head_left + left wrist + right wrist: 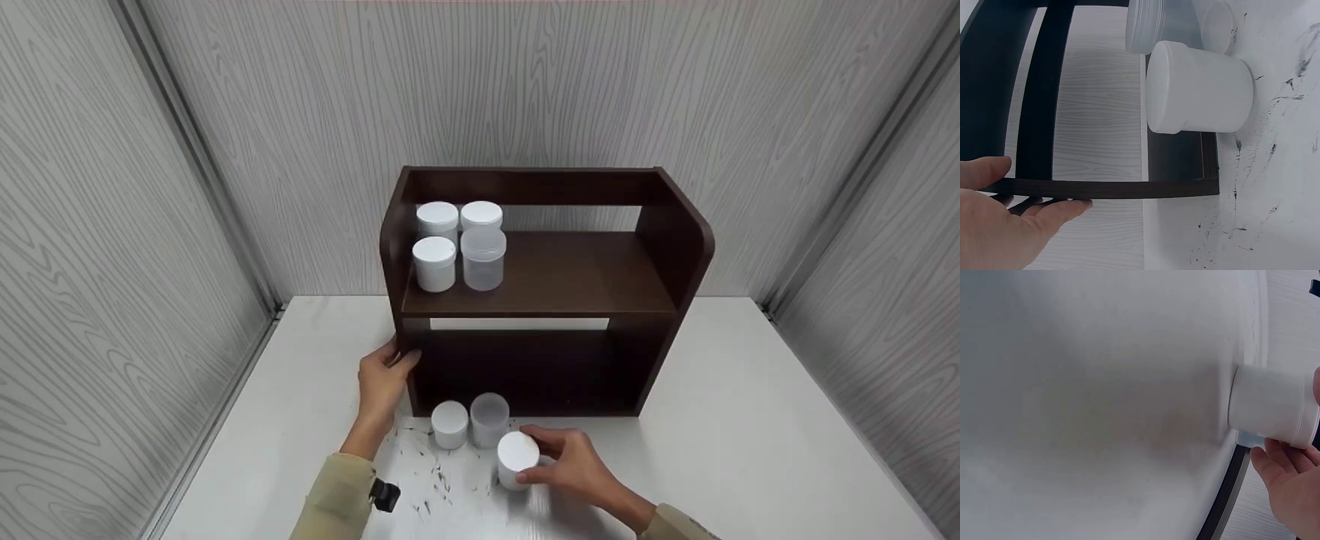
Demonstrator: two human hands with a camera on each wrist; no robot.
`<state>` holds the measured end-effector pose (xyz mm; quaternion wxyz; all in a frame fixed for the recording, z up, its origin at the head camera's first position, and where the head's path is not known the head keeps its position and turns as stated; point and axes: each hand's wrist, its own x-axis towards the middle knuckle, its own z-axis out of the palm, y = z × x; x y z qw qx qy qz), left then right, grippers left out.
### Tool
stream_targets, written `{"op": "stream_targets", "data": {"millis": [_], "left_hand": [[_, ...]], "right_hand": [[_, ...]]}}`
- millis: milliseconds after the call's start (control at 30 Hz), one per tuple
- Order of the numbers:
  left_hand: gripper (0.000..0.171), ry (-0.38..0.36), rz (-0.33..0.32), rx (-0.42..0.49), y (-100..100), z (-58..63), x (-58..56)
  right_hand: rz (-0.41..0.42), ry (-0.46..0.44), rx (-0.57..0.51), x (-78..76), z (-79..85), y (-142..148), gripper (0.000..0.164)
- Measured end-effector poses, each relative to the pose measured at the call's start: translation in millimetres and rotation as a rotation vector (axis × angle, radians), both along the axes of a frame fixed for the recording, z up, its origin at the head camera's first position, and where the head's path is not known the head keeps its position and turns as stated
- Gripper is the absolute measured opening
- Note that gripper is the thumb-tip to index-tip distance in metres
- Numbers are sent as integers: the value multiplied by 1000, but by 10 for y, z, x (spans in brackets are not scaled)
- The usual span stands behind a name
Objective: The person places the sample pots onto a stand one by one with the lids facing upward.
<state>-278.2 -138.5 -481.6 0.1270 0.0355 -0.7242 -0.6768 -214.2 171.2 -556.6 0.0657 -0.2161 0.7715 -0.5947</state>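
Observation:
My left hand (381, 386) grips the left side panel of a dark brown two-tier wooden shelf (540, 306); the left wrist view shows the thumb on one face and fingers on the other. My right hand (577, 469) holds a white lidded jar (517, 452) between thumb and fingers, upright at the tabletop in front of the shelf. Beside that jar stand a translucent jar (490, 421) and another white lidded jar (450, 425). On the upper tier, three white jars (435, 264) and a translucent one (484, 262) are grouped at the left.
The shelf stands on a white table (750, 420) marked with dark scuffs in front of the jars. Grey wood-grain panels (525, 90) enclose the back and both sides. A dark brown lower tier (517, 367) lies behind the front jars.

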Motion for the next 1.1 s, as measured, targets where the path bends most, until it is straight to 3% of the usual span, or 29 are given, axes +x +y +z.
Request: {"op": "stream_targets", "data": {"millis": [367, 1100], "left_hand": [[53, -9, 7, 0, -2, -1, -7], [55, -10, -2, -6, -1, 26, 20]], "right_hand": [[46, 3, 14, -47, -41, 70, 81], [62, -23, -4, -92, -49, 136, 78]]}}
